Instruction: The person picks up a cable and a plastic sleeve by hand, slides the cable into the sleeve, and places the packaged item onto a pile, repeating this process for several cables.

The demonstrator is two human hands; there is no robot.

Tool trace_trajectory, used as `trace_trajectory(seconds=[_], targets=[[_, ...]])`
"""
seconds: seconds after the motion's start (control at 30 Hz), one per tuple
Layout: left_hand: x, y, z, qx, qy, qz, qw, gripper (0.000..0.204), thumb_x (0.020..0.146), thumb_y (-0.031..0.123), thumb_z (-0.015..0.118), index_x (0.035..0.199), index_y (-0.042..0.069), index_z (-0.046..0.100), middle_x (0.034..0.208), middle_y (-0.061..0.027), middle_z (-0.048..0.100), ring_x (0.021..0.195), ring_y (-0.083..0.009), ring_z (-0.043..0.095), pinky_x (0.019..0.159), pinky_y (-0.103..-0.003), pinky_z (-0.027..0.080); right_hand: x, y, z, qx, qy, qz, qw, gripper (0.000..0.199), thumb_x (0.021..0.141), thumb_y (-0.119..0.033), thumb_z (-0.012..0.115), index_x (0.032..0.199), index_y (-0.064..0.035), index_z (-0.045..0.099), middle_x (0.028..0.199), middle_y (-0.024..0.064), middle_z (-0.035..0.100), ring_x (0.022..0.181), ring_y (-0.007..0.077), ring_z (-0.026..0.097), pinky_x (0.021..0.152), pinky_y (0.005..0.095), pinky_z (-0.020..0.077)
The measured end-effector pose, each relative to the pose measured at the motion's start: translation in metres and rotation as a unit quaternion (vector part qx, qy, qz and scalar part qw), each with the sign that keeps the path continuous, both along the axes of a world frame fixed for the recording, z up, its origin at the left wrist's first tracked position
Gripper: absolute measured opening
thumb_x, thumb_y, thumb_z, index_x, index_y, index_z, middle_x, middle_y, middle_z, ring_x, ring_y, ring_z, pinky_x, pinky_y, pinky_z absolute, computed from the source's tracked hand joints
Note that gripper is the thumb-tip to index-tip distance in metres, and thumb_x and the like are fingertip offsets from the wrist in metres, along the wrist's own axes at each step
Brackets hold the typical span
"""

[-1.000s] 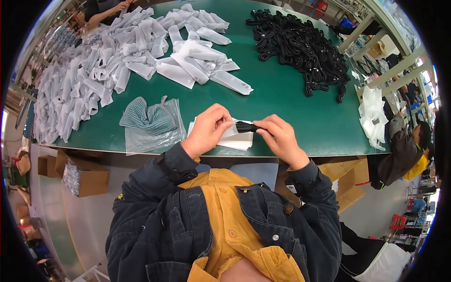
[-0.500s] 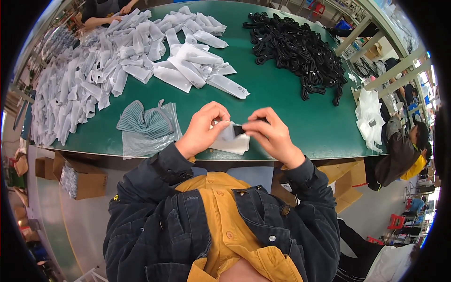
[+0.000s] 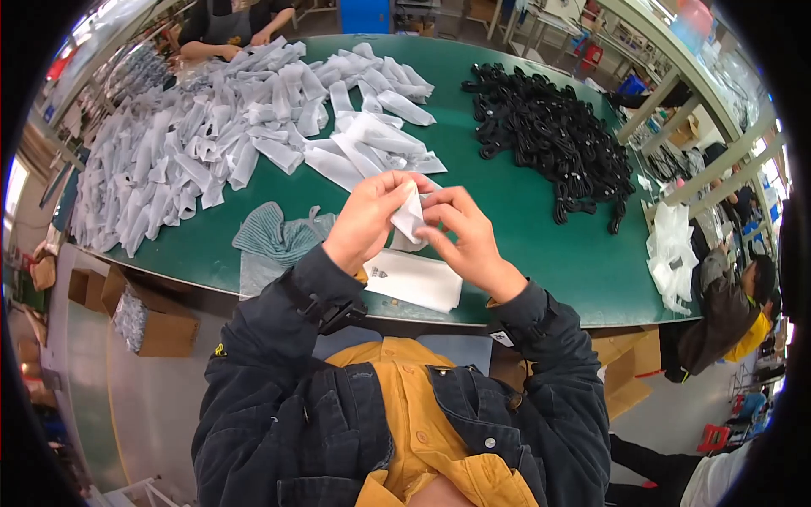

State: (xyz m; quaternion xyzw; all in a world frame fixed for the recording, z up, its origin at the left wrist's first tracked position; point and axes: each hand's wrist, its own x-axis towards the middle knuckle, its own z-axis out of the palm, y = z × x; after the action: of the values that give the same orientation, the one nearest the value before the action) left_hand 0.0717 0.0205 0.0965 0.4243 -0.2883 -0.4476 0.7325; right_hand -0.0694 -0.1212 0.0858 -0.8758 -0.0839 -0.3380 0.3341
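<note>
Above the near edge of the green table, my left hand (image 3: 368, 218) is closed on a small white pouch (image 3: 408, 215), pinching its upper end. My right hand (image 3: 470, 243) has its fingers curled against the pouch's right side, gripping it there. Whatever the pouch contains is hidden. Just below my hands lies a flat white stack of pouches (image 3: 422, 286) with a small dark print. Farther off to the left spreads a large heap of whitish pouches (image 3: 194, 144), and to the right a pile of coiled black cables (image 3: 549, 139).
Left of my forearm, a teal ribbed cloth (image 3: 274, 230) lies on a clear plastic bag (image 3: 256, 275). A crumpled white bag (image 3: 672, 258) hangs at the table's right end. Cardboard boxes (image 3: 169, 329) stand below the edge. Across the table a person (image 3: 236, 29) works.
The dark piece in my right fingers no longer shows. The white pouch is now raised upright between my hands, uncovering the stack beneath. The whole view has shifted slightly.
</note>
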Motion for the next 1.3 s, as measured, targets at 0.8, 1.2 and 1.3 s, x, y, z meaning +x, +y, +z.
trace_trajectory(seconds=[0.8, 1.2, 1.3], targets=[[0.266, 0.233, -0.104, 0.663, -0.446, 0.303, 0.520, 0.123, 0.065, 0.055, 0.084, 0.158, 0.025, 0.008, 0.161, -0.0273, -0.008, 0.142, -0.0609, 0.003, 0.088, -0.086, 0.025, 0.316, 0.080, -0.102, -0.182, 0.319, -0.223, 0.903, 0.128, 0.063, -0.074, 0.075, 0.155, -0.0064, 0.017, 0.144, 0.0455, 0.021, 0.127, 0.0669, 0.030, 0.098, 0.0744, 0.0272], [0.350, 0.177, -0.102, 0.654, -0.447, 0.316, 0.522, 0.112, 0.072, 0.017, 0.077, 0.158, 0.032, 0.008, 0.158, -0.0319, -0.003, 0.140, -0.0613, 0.012, 0.084, -0.087, 0.026, 0.472, 0.122, -0.114, -0.243, 0.272, -0.217, 0.905, 0.097, 0.067, -0.063, 0.077, 0.123, 0.0091, 0.045, 0.144, 0.0479, 0.020, 0.124, 0.0669, 0.035, 0.098, 0.0709, 0.0327], [0.375, 0.154, -0.098, 0.641, -0.414, 0.335, 0.554, 0.111, 0.073, 0.013, 0.075, 0.158, 0.033, 0.007, 0.159, -0.0305, -0.001, 0.140, -0.0611, 0.013, 0.084, -0.086, 0.027, 0.499, 0.117, -0.121, -0.256, 0.285, -0.236, 0.893, 0.091, 0.070, -0.059, 0.076, 0.123, 0.0089, 0.045, 0.145, 0.0477, 0.017, 0.125, 0.0665, 0.035, 0.099, 0.0699, 0.0329]])
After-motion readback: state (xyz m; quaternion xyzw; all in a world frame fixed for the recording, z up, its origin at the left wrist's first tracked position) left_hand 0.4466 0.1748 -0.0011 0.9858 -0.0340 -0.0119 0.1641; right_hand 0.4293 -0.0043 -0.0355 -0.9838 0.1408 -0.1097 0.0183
